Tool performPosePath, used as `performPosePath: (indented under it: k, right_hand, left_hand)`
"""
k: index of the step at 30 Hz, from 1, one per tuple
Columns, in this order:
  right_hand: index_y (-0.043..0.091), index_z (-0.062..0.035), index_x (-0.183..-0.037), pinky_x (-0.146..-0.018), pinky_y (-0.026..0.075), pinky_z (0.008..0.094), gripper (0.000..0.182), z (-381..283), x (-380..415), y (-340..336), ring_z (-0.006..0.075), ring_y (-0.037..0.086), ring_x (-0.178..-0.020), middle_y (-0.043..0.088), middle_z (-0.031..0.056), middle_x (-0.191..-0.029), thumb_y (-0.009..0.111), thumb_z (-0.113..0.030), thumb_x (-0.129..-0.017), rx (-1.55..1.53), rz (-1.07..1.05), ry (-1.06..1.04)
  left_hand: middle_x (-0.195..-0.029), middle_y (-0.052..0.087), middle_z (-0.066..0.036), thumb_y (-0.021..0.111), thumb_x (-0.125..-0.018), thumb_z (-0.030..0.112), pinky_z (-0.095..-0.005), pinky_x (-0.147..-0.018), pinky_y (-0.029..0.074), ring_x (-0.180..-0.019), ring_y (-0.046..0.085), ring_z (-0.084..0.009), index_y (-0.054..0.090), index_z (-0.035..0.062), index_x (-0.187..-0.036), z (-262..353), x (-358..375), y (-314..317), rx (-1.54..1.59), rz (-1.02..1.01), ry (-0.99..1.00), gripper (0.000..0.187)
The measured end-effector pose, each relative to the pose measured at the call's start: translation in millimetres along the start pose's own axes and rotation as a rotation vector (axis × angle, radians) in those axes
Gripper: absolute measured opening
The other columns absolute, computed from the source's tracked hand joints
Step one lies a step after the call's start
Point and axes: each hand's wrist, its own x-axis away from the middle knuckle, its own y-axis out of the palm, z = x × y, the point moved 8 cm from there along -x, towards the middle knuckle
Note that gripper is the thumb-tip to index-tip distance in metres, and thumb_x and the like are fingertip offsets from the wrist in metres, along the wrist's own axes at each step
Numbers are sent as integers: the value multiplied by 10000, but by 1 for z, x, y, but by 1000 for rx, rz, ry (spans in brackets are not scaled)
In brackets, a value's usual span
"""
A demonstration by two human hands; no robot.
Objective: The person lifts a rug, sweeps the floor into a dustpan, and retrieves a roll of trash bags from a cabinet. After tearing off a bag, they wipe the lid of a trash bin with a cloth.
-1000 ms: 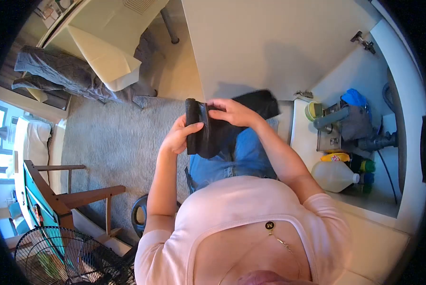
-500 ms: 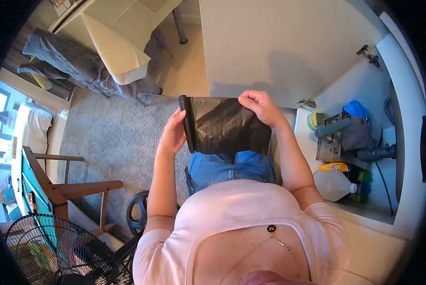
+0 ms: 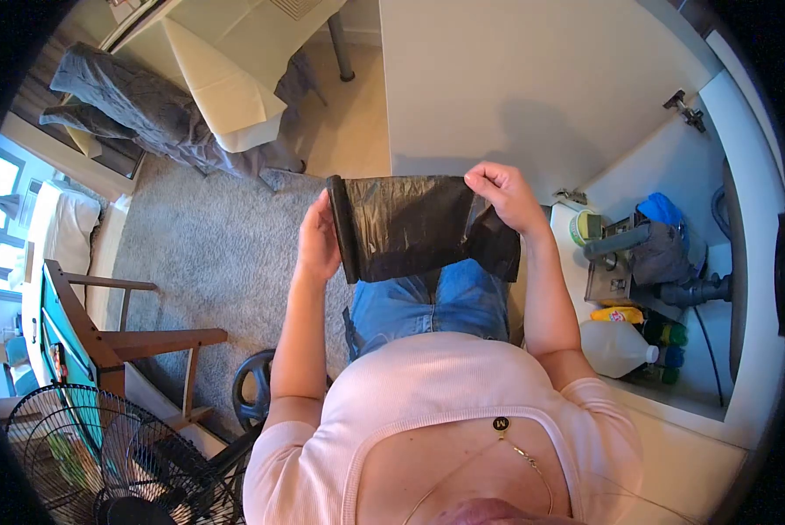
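A roll of black garbage bags [image 3: 410,226] is stretched out in front of my jeans, with a wide flat length unrolled to the right. My left hand [image 3: 320,241] is closed around the rolled end, its fingers partly hidden behind the roll. My right hand [image 3: 506,197] pinches the upper right corner of the unrolled plastic between thumb and fingers. The loose right end of the plastic sags in folds below that hand.
At right, an open cabinet [image 3: 716,350] holds pipes [image 3: 694,289], a translucent jug [image 3: 615,348] and several bottles. Its white door [image 3: 532,87] stands open ahead. A black fan [image 3: 121,455] and a wooden frame [image 3: 147,343] are at left, on a grey rug [image 3: 209,254].
My right hand has moved a little to the right, drawing more black plastic away from the roll. My left hand stays near the same place.
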Motion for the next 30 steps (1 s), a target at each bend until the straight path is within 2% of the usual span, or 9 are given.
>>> performPosePath:
  k: [7,10,12,14,18,23,28,29,30]
  right_hand:
    - [591,-25,-788,-584,403,234,175,-37,22,15,68,487,-640,562,-14,-672,562,-193,-827,155,11,-88]
    - [596,-43,-781,-540,433,314,154,-74,49,32,158,545,-556,580,96,-615,557,-188,-813,287,80,-209]
    - [561,-55,-735,-500,438,390,151,-92,65,62,292,557,-518,569,152,-611,550,-189,-805,455,47,-382]
    - [513,-53,-698,-480,428,427,176,-99,74,92,350,540,-534,555,152,-589,554,-196,-791,571,41,-412]
    - [544,-60,-731,-450,433,389,105,-104,91,107,304,556,-520,543,131,-569,576,-152,-771,668,203,-488]
    - [527,-63,-711,-454,437,363,74,-138,119,53,271,556,-499,527,110,-552,591,-87,-739,588,610,-578]
    - [573,-45,-762,-452,433,320,35,-191,122,-9,226,556,-500,590,99,-644,600,-51,-742,684,840,-678]
    - [576,-41,-771,-460,433,308,41,-201,122,-20,220,557,-505,596,105,-658,600,-69,-754,625,873,-680]
    - [580,-37,-779,-467,433,296,56,-214,120,-33,214,558,-510,603,111,-671,600,-88,-767,565,908,-684]
  left_hand:
    - [-791,589,-8,608,-795,139,-222,-647,412,-703,523,-76,583,29,-858,9,-5,13,-376,95,122,130]
    - [-740,564,4,599,-804,146,-224,-609,409,-653,503,-75,573,29,-839,22,-2,9,-469,198,303,125]
    - [-719,545,11,599,-805,136,-226,-572,402,-619,483,-78,565,25,-830,19,-6,-2,-462,233,352,119]
    - [-713,519,10,614,-802,196,-247,-534,387,-592,463,-95,539,47,-818,19,-12,-8,-466,248,386,167]
    - [-718,526,10,613,-801,197,-235,-551,377,-599,441,-83,557,23,-816,29,-19,12,-628,214,529,184]
    - [-643,509,3,610,-773,157,-254,-556,371,-603,417,-94,544,-17,-744,61,-42,151,-800,29,662,188]
    - [-521,474,-73,618,-778,229,-303,-477,349,-480,419,-163,521,-6,-681,115,-11,299,-837,-8,1072,272]
    - [-533,443,20,627,-786,234,-254,-461,312,-517,363,-75,521,-18,-672,125,-3,322,-906,30,1272,297]
    - [-521,427,2,637,-780,245,-256,-458,305,-515,350,-75,500,-16,-659,131,-9,342,-787,-78,1293,319]
